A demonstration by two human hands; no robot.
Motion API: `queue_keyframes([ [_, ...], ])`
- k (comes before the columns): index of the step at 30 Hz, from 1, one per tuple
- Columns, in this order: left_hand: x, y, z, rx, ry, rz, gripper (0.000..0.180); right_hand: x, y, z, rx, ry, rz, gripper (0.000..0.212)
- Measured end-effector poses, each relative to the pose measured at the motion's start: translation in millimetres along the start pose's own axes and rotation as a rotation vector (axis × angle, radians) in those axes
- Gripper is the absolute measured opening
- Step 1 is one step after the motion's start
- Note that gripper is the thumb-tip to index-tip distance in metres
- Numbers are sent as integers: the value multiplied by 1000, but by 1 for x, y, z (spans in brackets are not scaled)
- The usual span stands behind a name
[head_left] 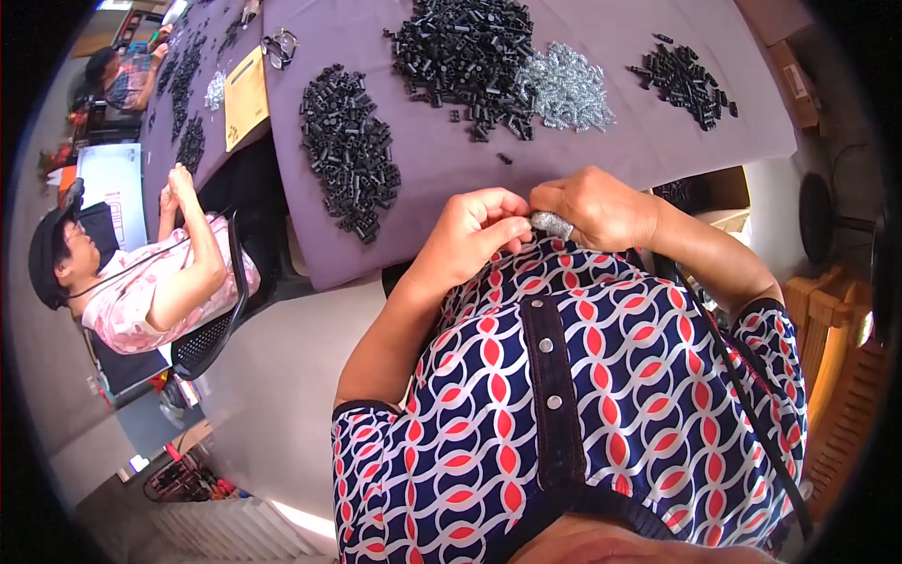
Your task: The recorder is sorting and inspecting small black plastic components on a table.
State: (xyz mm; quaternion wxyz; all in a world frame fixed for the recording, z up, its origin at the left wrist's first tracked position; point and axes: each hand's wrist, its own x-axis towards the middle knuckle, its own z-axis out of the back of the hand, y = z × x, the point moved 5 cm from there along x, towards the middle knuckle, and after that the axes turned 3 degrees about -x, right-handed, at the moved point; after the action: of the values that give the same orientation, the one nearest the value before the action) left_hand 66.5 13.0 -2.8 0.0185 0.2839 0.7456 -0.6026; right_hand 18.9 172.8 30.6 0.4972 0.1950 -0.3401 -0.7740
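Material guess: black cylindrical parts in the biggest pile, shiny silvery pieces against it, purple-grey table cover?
Black cylindrical parts: probably plastic, semi-gloss, by their soft highlights.
Shiny silvery pieces: glossy metal or clear plastic; glints fit both.
Purple-grey table cover: likely fabric, matte, no glare.

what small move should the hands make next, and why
Probably ease the left hand slightly closer to the right hand: both are curled close together by the table's edge, though anything pinched there is too hidden to tell.
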Motion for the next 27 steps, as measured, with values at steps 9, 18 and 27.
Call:
queue_keyframes([
  [9, 16, -6, -5, 89, -197, -246, 14, -1, -22, 8, 87, -132, -96, 18],
  [18, 10, -10, -6, -341, -283, -159, 14, -3, 11, 42, -307, -341, 19, 51],
  [27, 11, -4, -8, -357, -271, -158, 6, 12, 14, 20, -440, -369, 34, 37],
])
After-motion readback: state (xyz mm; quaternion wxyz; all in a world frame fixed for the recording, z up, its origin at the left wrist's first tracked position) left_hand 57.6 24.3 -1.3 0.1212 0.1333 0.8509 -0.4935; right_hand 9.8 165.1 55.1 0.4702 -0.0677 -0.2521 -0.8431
